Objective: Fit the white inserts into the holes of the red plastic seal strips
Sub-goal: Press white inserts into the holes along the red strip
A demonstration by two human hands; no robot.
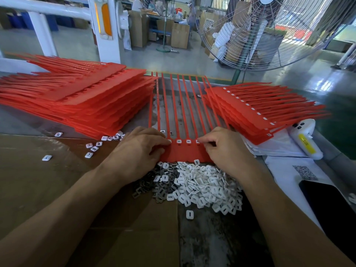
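Both hands rest on a red strip (185, 151) lying flat mid-counter, its thin tails running away toward the far edge. The left hand (140, 149) has curled fingers pressing an insert at the strip's holes; the right hand (221, 147) pinches at the hole row on its side, and what it grips is too small to tell. Two inserts (183, 141) sit fitted between the hands. Just beside the wrists lies a loose heap of white inserts (204, 185) mixed with grey metal clips (150, 187). Strip stacks flank the work: a tall left stack (81, 101) and a right stack (256, 112). A phone (331, 207) lies near the right edge. Cardboard (38, 180) covers the near-left counter (208, 237).
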